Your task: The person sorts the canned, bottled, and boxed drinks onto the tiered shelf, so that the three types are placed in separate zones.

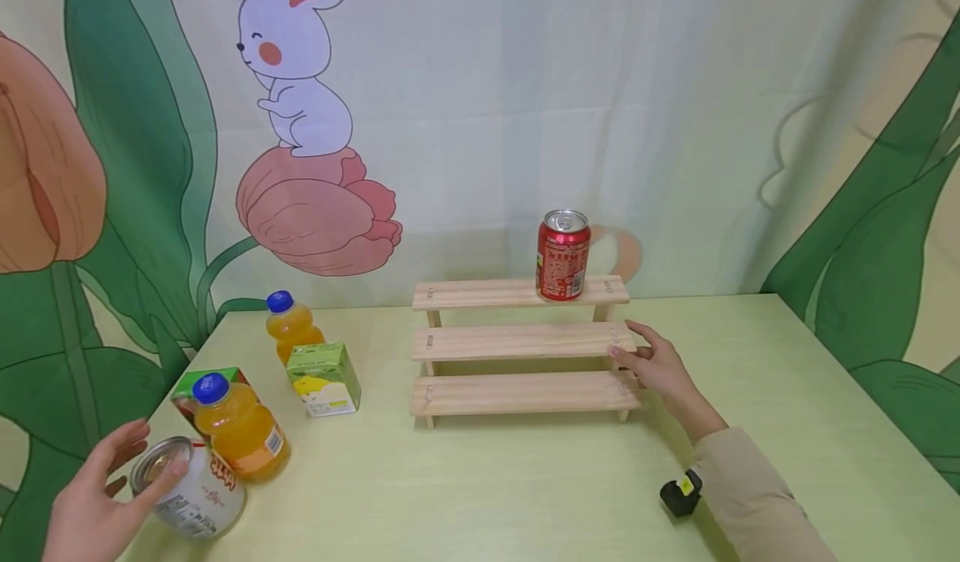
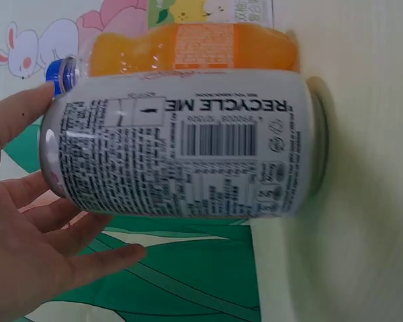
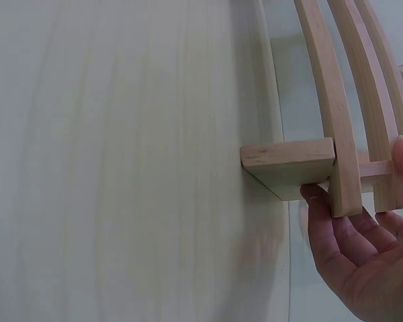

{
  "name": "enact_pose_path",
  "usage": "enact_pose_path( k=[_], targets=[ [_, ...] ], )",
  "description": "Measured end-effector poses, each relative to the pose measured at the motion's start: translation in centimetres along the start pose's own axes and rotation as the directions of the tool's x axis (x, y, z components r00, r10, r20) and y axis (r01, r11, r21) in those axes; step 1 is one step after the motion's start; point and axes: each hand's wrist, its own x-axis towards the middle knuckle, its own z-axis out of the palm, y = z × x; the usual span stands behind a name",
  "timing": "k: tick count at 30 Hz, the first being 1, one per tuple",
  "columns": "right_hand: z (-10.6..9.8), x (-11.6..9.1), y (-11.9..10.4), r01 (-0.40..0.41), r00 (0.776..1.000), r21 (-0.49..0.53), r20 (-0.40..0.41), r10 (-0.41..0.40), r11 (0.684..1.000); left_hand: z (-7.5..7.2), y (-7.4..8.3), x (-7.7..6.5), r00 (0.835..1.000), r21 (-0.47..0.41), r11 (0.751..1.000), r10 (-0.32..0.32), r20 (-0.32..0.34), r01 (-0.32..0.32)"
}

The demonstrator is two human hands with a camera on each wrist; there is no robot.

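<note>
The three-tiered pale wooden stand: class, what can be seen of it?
The three-tiered pale wooden stand has three long, flat planks stepping up toward the back, joined by wooden supports, with joints showing near the plank ends. Its grain shows, and it looks unpainted. It stands upright on the pale green table. A red cylindrical metal drink can stands on the top plank, right of centre, and the person's bare right hand holds the stand's right end.
</note>
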Motion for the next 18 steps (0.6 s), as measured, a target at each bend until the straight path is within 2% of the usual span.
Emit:
enact_pose_path(
  k=[4, 7, 12, 18],
  targets=[
    [0.0, -0.1, -0.1, -0.002, 1.0, 0.002, 0.005, 0.002, 1.0, 0.3, -1.1, 0.5, 0.994, -0.039, 0.998, -0.045, 0.1, 0.049],
    [0.0, -0.2, -0.1, 0.0, 1.0, 0.002, 0.008, 0.0, 1.0, 0.5, -1.8, 0.6, 0.989, -0.029, 0.998, -0.051, 0.138, 0.055],
    [0.0, -0.2, -0.1, 0.001, 1.0, 0.0, 0.005, -0.001, 1.0, 0.7, -2.3, 0.5, 0.988, 0.008, 1.0, -0.02, 0.153, 0.019],
    [0.0, -0.1, 0.0, -0.002, 1.0, 0.006, 0.005, 0.002, 1.0, 0.9, -2.4, 0.3, 0.983, -0.005, 0.999, -0.051, 0.177, 0.053]
  ],
)
